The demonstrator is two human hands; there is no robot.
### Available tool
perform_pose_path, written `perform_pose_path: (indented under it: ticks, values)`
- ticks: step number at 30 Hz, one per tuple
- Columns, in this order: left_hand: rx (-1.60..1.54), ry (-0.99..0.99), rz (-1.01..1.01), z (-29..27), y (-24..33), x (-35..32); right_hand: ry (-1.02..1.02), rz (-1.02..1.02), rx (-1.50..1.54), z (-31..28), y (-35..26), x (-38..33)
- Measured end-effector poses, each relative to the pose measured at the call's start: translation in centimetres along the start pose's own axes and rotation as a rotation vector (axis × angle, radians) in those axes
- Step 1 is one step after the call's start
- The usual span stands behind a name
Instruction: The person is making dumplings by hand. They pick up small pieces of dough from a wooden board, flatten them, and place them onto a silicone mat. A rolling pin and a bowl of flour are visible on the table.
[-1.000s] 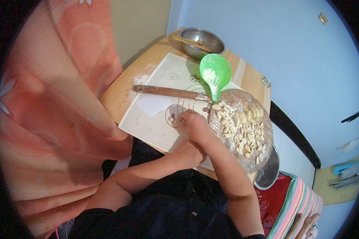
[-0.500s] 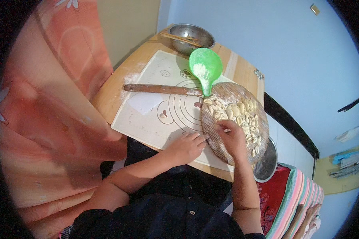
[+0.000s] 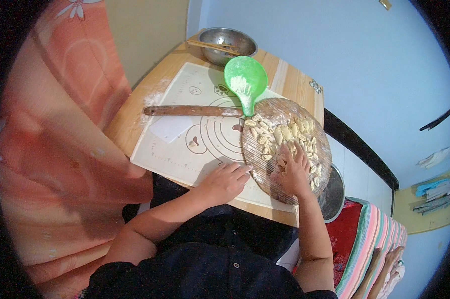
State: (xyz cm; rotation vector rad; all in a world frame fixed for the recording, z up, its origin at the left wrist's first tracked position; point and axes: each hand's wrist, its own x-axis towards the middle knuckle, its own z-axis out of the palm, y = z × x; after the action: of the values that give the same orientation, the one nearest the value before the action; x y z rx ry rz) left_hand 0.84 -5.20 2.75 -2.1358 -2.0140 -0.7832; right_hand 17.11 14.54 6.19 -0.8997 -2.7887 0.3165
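My right hand (image 3: 293, 172) lies over a round, ridged brown tray (image 3: 263, 175), its fingers spread among small curled dough pieces (image 3: 266, 134). I see nothing gripped in it, though the palm side is hidden. Many of these pale pieces cover the tray's middle and right side, and some flour dusts its surface. My left hand (image 3: 225, 183) rests on the cream baking mat (image 3: 172, 162), fingers loosely stretched out, the tips close to the tray's left edge. Beyond the hands, a wooden rolling pin (image 3: 190, 110) lies across the mat. A green scoop (image 3: 246, 78) with flour in it sits at the tray's far edge.
A steel bowl (image 3: 228, 46) with chopsticks (image 3: 212, 47) across it stands at the wooden table's far end. White paper (image 3: 171, 127) lies below the rolling pin. Another metal bowl (image 3: 336, 194) shows under the tray's right side. An orange curtain (image 3: 70, 164) hangs at left.
My right hand has gone from pinched fingers at the tray's left part to spread fingers over the dough pieces. My left hand stays on the mat. The whole view has shifted slightly.
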Motion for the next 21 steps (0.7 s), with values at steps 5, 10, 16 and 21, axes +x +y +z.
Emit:
perform_pose_path:
  ticks: [5,10,16,21]
  values:
    - [-0.014,0.024,0.004,-0.2,0.3,0.1,-0.158,0.058,-0.035,0.5,1.9,2.7]
    - [0.032,-0.052,-0.015,-0.1,0.3,0.0,-0.171,0.036,-0.063,0.0,1.5,4.5]
    - [0.017,-0.050,-0.020,-0.3,0.3,0.1,0.022,0.049,-0.036,0.6,0.6,4.9]
    - [-0.006,-0.014,0.006,-0.7,0.3,0.2,0.237,-0.079,0.216,0.7,2.4,4.9]
